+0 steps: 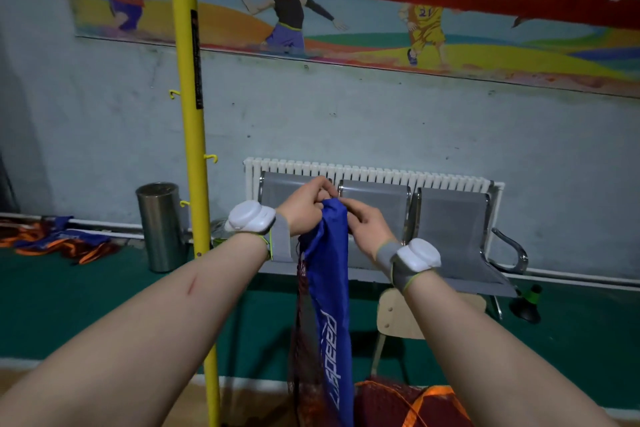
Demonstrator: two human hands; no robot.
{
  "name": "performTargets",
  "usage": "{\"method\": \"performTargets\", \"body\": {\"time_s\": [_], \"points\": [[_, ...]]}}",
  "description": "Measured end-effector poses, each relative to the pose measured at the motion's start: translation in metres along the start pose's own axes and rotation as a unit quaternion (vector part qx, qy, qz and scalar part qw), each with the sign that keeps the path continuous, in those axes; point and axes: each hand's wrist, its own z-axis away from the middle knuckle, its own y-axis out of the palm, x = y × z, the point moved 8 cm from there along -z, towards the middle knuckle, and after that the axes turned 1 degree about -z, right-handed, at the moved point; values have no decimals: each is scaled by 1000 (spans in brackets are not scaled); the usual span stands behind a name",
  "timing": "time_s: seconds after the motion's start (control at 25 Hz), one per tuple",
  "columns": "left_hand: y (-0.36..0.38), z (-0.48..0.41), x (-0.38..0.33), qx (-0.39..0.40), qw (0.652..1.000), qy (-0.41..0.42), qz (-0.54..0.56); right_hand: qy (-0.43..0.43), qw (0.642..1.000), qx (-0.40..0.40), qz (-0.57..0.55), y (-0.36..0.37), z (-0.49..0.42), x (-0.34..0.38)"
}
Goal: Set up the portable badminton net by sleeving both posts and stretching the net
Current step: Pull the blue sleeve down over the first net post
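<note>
Fingers [322, 188] of the left hand [304, 208] are curled tight and pinch the top end of the blue sleeve [332, 288]. The right hand [369, 227] has its fingers bent in the same way and pinches the same end from the other side. The two sets of fingertips nearly meet over the bunched cloth.

The sleeve hangs straight down from the fingers and runs out of the bottom of the view. It is glossy royal-blue fabric, creased near the grip, with white lettering printed lengthwise down its lower part. Dark red net mesh [304, 329] hangs along the sleeve's left edge, below the left fingers. Further below and to the right of the fingers lies a heap of the same mesh with orange tape [427, 400].

The yellow post [192, 149] stands upright to the left of the left hand, apart from the fingers, and passes behind the left forearm. It carries small yellow hooks [211, 158] and a black label strip.

Each wrist wears a grey strap with a white device [247, 215]. Beyond the fingers stands a metal bench [453, 229] against a white radiator [415, 175]. Left of the post is a steel bin [161, 225], and below the right wrist is a wooden chair [391, 317].
</note>
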Motion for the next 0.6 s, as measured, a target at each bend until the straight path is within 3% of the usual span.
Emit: {"method": "performTargets", "body": {"time_s": [0.32,0.6], "points": [[-65,17,-13,-60,998,30,-4,-20,993,74,-87,50,-9,52],[-145,24,3,-104,994,17,-37,-10,993,11,-115,86,-39,86]]}}
